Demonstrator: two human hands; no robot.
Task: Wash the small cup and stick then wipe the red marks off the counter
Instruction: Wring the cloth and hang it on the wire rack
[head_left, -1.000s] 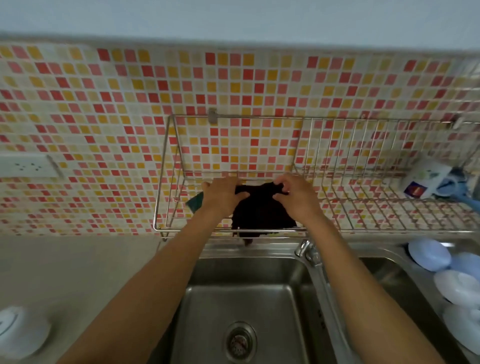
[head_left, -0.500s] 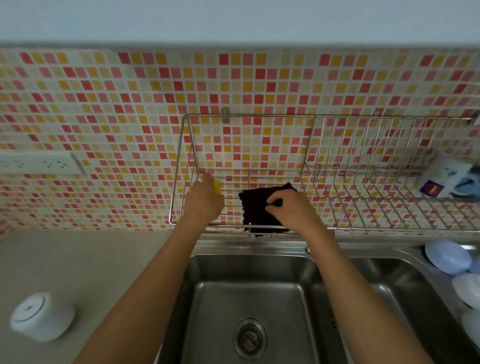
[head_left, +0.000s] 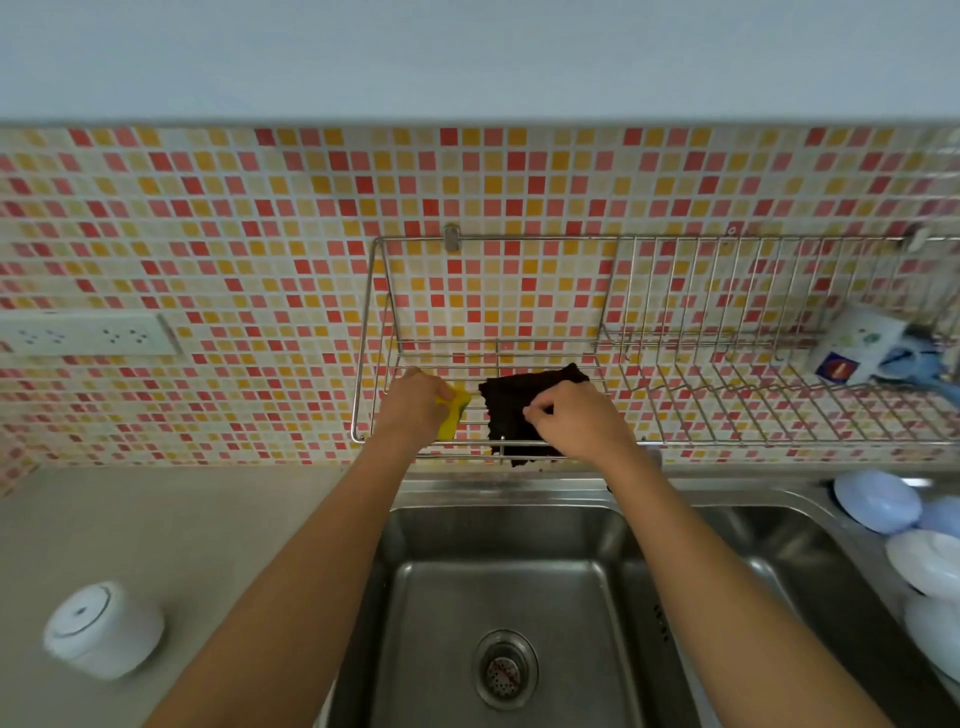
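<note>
A mosaic wall of red, orange and yellow tiles (head_left: 260, 218) backs a pale bench (head_left: 171, 540) and a stainless steel double sink (head_left: 498, 582), with a white power strip (head_left: 83, 335) fixed to the tiles at left. Above the sink, a wire dish rack (head_left: 675, 332) hangs from the wall. A person's two bare arms reach up from the bottom of the frame to the rack's left section. The left hand (head_left: 413, 408) is closed around a yellow sponge (head_left: 453, 410), held against the rack's lower wires. Just beside it, the right hand (head_left: 576, 418) pinches a dark cloth (head_left: 519, 410) with its fingertips; the cloth lies spread over the wires and its lower edge droops past the rack's front rail, above the sink. At the rack's far right end lies a white cup (head_left: 852, 345) on its side, next to a blue item too blurred to identify. A white round container (head_left: 104, 629) stands on the bench at lower left, well apart from the hands. Pale blue and white bowls (head_left: 878, 501) sit upturned along the right edge of the sink. The left basin is bare around its drain strainer (head_left: 505, 670). The bench surface in view is plain grey, and a stick cannot be made out.
</note>
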